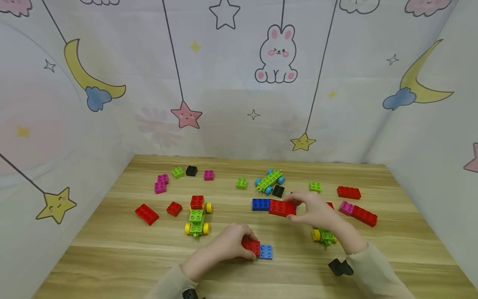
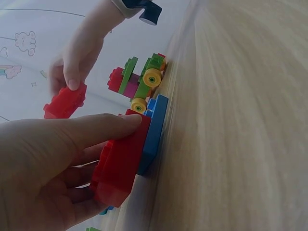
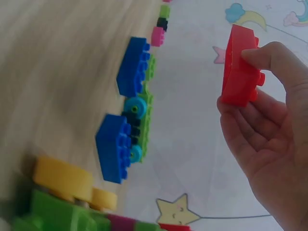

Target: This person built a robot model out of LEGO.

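Note:
Near the front middle of the table, my left hand (image 1: 233, 240) grips a red brick (image 1: 252, 247) between thumb and fingers. That brick lies over one end of a light blue brick (image 1: 266, 251), whose studs show at the other end. In the left wrist view the red brick (image 2: 124, 163) sits against the blue one (image 2: 156, 130). My right hand (image 1: 313, 207) pinches a long red brick (image 1: 280, 208) up off the table. In the right wrist view this brick (image 3: 239, 67) is held by thumb and fingertips, its studs toward the palm.
Behind the right hand are dark blue bricks (image 1: 261, 204) and a green base with blue wheels (image 1: 270, 181). A yellow-wheeled brick car (image 1: 196, 218) stands left; another (image 1: 325, 236) is partly under the right arm. Loose red bricks (image 1: 147, 214) and small pink bricks (image 1: 208, 175) lie around.

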Motion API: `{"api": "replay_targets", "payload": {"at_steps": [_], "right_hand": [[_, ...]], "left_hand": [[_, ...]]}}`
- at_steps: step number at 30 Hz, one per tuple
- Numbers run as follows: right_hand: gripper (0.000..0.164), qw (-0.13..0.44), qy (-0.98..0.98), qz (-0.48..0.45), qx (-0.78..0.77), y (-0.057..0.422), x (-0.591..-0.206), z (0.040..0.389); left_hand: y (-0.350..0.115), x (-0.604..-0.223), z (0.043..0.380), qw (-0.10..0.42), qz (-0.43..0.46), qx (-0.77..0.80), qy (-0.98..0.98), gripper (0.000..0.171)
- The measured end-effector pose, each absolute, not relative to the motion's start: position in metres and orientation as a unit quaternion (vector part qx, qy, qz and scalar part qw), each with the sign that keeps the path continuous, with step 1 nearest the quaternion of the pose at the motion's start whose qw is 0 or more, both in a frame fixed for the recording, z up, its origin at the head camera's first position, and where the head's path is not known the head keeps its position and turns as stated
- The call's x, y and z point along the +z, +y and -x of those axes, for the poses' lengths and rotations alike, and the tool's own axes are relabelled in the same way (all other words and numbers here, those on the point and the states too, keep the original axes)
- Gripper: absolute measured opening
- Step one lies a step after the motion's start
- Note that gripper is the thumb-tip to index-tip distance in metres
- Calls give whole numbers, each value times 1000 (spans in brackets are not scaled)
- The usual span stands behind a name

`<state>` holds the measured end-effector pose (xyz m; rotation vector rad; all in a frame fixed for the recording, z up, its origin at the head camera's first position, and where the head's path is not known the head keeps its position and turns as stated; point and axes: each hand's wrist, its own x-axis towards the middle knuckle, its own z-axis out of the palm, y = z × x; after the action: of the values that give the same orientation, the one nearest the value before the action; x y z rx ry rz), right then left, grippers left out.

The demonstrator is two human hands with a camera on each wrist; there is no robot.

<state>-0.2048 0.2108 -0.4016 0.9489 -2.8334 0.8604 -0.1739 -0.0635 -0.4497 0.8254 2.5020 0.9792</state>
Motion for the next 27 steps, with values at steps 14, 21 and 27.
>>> {"api": "replay_targets", "payload": {"at_steps": [14, 21, 27], "right_hand": [[32, -73, -897, -327, 287, 194, -429, 189], [34, -109, -890, -322, 305, 194, -435, 186], [33, -121, -889, -328, 295, 194, -438, 184]], "left_hand": [[-63, -448, 174, 165, -294, 346, 876, 34], [-64, -450, 174, 161, -294, 347, 876, 33], [-64, -450, 174, 158, -296, 345, 876, 33]]}}
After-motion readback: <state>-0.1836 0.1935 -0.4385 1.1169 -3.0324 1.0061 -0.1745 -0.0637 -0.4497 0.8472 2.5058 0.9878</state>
